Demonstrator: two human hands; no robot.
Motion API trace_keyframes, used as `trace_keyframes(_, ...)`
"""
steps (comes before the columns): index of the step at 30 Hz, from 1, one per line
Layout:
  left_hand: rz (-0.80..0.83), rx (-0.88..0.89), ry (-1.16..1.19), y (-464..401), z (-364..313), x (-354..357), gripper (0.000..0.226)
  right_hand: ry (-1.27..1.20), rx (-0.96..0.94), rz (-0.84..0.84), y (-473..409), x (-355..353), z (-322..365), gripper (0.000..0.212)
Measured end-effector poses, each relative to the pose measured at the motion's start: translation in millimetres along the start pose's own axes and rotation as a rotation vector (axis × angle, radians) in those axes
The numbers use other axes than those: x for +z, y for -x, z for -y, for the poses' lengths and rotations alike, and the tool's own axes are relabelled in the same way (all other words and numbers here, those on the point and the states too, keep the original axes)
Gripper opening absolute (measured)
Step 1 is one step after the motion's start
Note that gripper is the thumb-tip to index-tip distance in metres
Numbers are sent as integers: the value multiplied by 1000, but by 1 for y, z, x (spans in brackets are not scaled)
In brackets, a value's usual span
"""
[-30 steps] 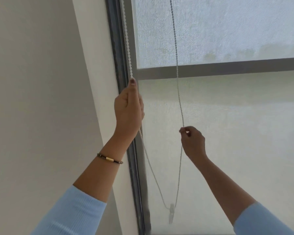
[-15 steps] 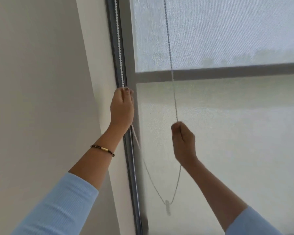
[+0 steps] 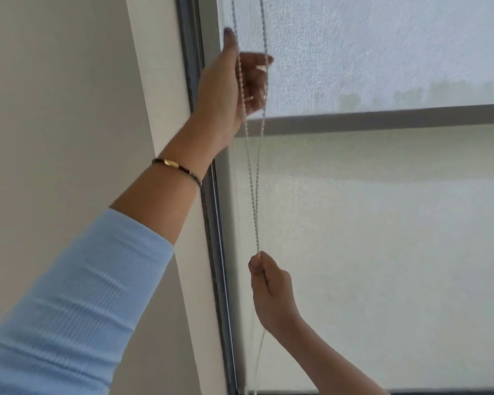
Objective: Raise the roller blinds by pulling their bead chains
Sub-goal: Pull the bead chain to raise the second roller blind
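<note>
While daylight glows through it, the pale roller blind (image 3: pixel 382 223) fills most of the window, its weave fine enough that a dark horizontal bar (image 3: pixel 382 116) of the window shows through as a grey band. Along its left edge runs the dark window frame (image 3: pixel 211 223), and left of that the plain cream wall (image 3: pixel 54 109).

A light blue ribbed sleeve (image 3: pixel 77 303) covers the left forearm, which reaches up across the wall and frame; a thin dark and gold bracelet (image 3: pixel 176 168) sits on the wrist. The left hand (image 3: pixel 228 86) is high up by the blind's left edge, fingers loosened and spread, with the bead chain (image 3: pixel 251 178) running across its open palm rather than being pinched. The right hand (image 3: pixel 268 286) is lower, well below the left, its thumb and fingers clenched on the chain where the two strands meet. Both strands of the chain hang in front of the blind, close beside the frame, converging downwards from the top of the view to the right hand and trailing below it.
</note>
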State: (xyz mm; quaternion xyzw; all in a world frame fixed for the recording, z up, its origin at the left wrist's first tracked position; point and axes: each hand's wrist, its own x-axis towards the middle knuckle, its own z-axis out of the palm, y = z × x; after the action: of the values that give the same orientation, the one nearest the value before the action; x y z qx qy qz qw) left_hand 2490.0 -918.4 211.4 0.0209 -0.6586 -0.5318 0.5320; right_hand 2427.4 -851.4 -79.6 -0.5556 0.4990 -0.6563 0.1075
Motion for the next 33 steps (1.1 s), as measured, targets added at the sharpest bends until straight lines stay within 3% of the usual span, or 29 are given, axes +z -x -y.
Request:
trace_keyframes(3, -86, -14, 94, -10, -28, 4, 42, 29, 34, 56, 15, 2, -8, 33)
trace_keyframes(6, -145, -23, 82, 2, -32, 7, 48, 57, 60, 116, 26, 2, -17, 30)
trace_keyframes(12, -226, 49, -83, 53, 5, -7, 49, 164, 194, 207, 60, -2, -56, 32)
trace_keyframes(16, -268, 24, -162, 86, 40, -40, 50, 71, 400, 255, 67, -14, -62, 12)
trace_keyframes(18, -245, -20, -186, 98, 56, -51, 50, -147, 489, 264, 49, -19, -49, 45)
trace_keyframes(19, -224, -45, -195, 104, 64, -54, 50, -202, 493, 260, 33, -23, -39, 55)
trace_keyframes(22, -176, -97, -235, 127, 89, -52, 49, -299, 339, 202, -23, -31, 8, 34)
trace_keyframes(26, -158, -195, -202, 160, 124, -42, 47, -487, 188, 172, -98, -34, 76, 37)
trace_keyframes(30, -138, -279, -201, 189, 152, -33, 45, -672, 176, 240, -147, -21, 144, 38)
trace_keyframes(33, -132, -344, -191, 208, 167, -35, 44, -645, 136, 214, -167, -9, 173, 31)
